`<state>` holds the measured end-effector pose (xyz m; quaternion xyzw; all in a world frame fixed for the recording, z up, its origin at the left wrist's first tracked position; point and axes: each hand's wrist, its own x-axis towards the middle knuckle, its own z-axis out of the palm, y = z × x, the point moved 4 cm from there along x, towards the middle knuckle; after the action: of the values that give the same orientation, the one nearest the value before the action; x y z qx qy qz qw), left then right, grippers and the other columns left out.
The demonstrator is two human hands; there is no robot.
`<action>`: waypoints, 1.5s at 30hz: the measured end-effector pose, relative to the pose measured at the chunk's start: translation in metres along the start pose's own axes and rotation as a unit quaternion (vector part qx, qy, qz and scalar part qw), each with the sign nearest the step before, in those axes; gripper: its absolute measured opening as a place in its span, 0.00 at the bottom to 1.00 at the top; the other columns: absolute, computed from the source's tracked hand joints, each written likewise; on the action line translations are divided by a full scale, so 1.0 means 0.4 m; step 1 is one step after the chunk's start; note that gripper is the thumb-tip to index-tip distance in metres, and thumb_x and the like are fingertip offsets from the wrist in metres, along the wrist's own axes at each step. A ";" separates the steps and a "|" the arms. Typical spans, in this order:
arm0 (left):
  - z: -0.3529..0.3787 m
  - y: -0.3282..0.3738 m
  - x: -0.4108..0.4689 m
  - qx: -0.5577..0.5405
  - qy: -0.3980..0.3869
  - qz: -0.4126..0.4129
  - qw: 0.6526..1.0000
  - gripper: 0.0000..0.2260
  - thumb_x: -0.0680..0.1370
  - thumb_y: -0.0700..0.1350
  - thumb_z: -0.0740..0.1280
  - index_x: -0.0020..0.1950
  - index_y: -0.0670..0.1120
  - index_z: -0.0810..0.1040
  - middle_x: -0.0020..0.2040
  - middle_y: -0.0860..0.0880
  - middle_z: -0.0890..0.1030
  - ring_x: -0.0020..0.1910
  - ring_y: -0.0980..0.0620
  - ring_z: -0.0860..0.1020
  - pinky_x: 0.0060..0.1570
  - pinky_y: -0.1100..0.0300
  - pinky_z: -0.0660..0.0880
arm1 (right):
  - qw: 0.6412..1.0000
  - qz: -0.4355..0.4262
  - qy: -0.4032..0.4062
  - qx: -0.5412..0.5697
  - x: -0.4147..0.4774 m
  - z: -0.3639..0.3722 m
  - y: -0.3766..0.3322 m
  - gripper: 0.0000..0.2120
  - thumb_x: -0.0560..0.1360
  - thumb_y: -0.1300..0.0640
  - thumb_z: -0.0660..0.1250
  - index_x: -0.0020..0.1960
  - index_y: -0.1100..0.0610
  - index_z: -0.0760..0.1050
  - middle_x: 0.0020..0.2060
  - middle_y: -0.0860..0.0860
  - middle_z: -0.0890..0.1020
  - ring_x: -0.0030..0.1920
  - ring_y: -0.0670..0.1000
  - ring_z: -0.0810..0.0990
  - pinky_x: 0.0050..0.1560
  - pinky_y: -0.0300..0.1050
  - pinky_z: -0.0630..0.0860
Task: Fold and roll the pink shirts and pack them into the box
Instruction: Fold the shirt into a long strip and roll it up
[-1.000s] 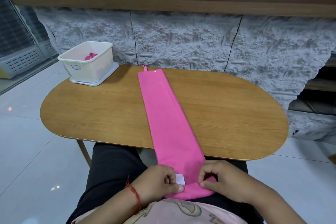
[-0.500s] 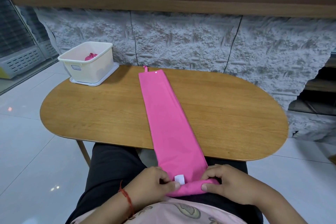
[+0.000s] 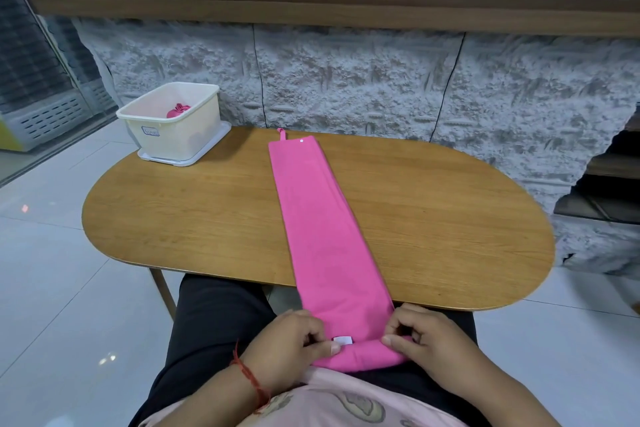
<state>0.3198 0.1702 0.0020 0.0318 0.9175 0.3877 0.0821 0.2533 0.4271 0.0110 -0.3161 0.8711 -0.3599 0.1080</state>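
Pink shirt [image 3: 322, 218]: folded into a long narrow strip that runs from between the two hands away across the counter [image 3: 173, 218]. Its near end hangs off the counter edge onto the lap and is turned into a small roll [image 3: 367, 354].
Feel: soft, light, limp cloth by the look of it. It should bend without effort but would likely spring loose or skew if let go, and it probably slides readily on the smooth wood.
Where to hold: both outer ends of the roll, thumbs behind and fingertips on top, so the width comes out even.
Left hand [image 3: 291, 343]: fingers curled, thumb and forefinger pinching the roll's left end, just beside a white tag [image 3: 343, 340].
Right hand [image 3: 426, 340]: fingers curled, thumb pressed on the roll's right end, gripping it.
Box [image 3: 173, 128]: well ahead and to the left of the left hand, on the counter's far corner, with one pink bundle [image 3: 178, 111] inside.
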 end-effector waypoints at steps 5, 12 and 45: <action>-0.006 0.004 -0.005 0.053 -0.045 0.031 0.997 0.16 0.69 0.65 0.77 0.46 0.54 0.84 0.45 0.59 0.78 0.43 0.67 0.75 0.42 0.74 0.68 | 0.997 -0.023 0.028 -0.061 -0.004 -0.006 -0.001 0.06 0.78 0.39 0.71 0.48 0.40 0.82 0.49 0.39 0.80 0.52 0.46 0.78 0.53 0.43 0.75; 0.006 -0.023 -0.006 -0.014 -0.037 -0.032 0.999 0.11 0.73 0.62 0.75 0.47 0.56 0.86 0.41 0.60 0.83 0.41 0.66 0.79 0.43 0.72 0.72 | 0.991 -0.103 -0.039 -0.071 -0.001 0.010 0.015 0.17 0.77 0.43 0.75 0.65 0.38 0.80 0.61 0.32 0.80 0.64 0.43 0.77 0.65 0.36 0.71; -0.023 -0.054 -0.031 -0.218 0.083 -0.044 0.972 0.05 0.80 0.52 0.72 0.55 0.60 0.84 0.52 0.53 0.84 0.52 0.58 0.81 0.56 0.63 0.75 | 0.993 -0.095 0.028 -0.068 0.097 -0.018 -0.032 0.21 0.73 0.30 0.73 0.62 0.36 0.81 0.52 0.35 0.80 0.57 0.45 0.73 0.58 0.39 0.71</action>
<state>0.3304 0.1474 -0.0056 -0.0590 0.8151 0.5756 0.0276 0.2261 0.3998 0.0267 -0.3938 0.8623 -0.3173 0.0271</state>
